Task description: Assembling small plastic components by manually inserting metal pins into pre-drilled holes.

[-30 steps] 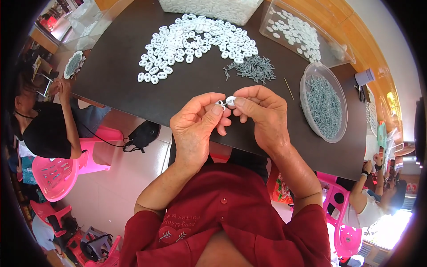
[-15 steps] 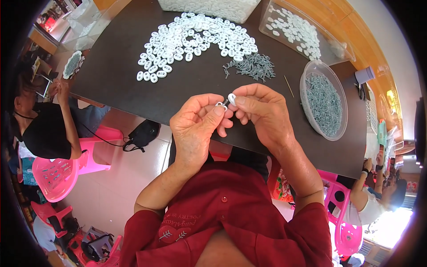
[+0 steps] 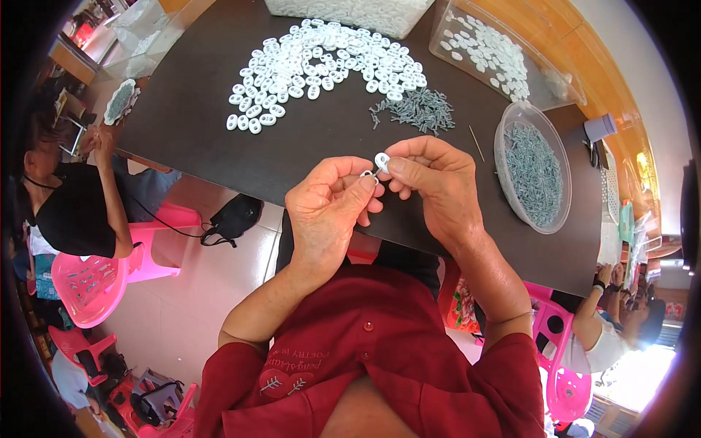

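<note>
A dark table (image 3: 219, 109) carries a spread heap of white oval plastic pieces (image 3: 321, 69); just beside it, to the right, a small pile of grey screws (image 3: 420, 111); a thin metal pin (image 3: 476, 143) lies alone near that pile; a round clear tub (image 3: 549, 212) at the right edge is filled with more grey screws; a rectangular clear tray (image 3: 456, 25) behind it holds white pieces; a pink plastic chair (image 3: 95, 281) stands on the floor at left; a seated person in black (image 3: 69, 215) works at the table's left end.
</note>
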### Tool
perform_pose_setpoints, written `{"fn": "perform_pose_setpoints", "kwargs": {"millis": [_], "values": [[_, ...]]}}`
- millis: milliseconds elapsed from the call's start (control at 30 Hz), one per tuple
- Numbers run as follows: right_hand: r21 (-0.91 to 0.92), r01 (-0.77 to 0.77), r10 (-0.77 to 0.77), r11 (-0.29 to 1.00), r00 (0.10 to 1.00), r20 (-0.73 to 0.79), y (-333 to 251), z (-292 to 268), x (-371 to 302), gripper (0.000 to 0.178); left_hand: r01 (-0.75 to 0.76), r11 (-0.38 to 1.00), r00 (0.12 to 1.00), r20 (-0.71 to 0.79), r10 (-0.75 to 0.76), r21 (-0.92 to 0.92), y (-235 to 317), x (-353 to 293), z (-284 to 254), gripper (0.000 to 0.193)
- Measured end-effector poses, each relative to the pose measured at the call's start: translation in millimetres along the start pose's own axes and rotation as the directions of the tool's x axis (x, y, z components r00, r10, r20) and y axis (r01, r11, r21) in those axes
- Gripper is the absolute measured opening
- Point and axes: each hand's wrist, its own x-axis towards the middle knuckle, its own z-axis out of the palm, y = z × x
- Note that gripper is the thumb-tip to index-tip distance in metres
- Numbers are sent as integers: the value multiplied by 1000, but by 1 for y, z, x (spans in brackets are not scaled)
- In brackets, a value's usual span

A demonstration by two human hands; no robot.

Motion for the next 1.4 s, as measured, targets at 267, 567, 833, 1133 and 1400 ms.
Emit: {"fn": "perform_pose_setpoints", "kwargs": {"millis": [267,567,833,1133,1400], "values": [[-103,98,-105,990,993,-59,1,7,-3,12,-28,998,999,-36,30,57,-3,-2,2,17],[-183,223,-234,958,971,-44,5,8,-6,15,-147,981,987,-39,153,127,-7,-3,3,15],[-180,206,-220,962,973,-64,4,11,-7,9,-96,988,994,-41,101,118,-5,-2,3,18],[-205,225,-237,953,971,-38,8,7,-8,14,-180,976,983,0,181,119,-13,0,0,26],[-145,271,-274,952,962,0,10,11,-10,14,-203,975,979,18,203,89,-15,1,-1,27]]}}
